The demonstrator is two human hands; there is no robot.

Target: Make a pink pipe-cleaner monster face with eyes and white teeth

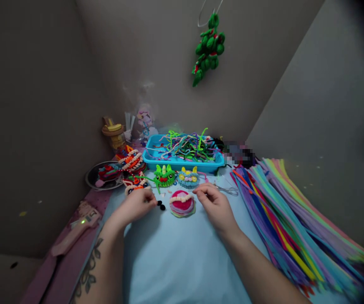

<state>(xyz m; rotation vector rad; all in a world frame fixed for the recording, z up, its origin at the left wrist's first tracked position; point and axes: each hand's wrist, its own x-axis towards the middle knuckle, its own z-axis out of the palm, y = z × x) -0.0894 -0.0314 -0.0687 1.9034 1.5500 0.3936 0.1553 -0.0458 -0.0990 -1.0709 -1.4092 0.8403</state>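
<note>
A bench (182, 261) under pale blue cloth sits in a grey-walled corner; at its back a blue tray (183, 166) overflows with tangled fuzzy stems; before it stand a green fuzzy figure (165, 177) and a blue fuzzy figure (188, 179), with scissors (229, 191) to their right; long coloured stems (283, 219) fan along the right side; at left are a metal bowl (90, 179) and a pink glue gun (80, 234) with a green light; a green ornament (207, 48) hangs above. The round pink piece (182, 207), topped by a cream strip, lies between the hands, touching neither; the left hand covers part of an orange-and-white piece (142, 184); a patch at back right is pixelated. The left hand (155, 202) points inward, fingertips together beside small black ovals (162, 207); the right hand (196, 192) curls, thumb near forefinger; I cannot tell whether either grips anything.
</note>
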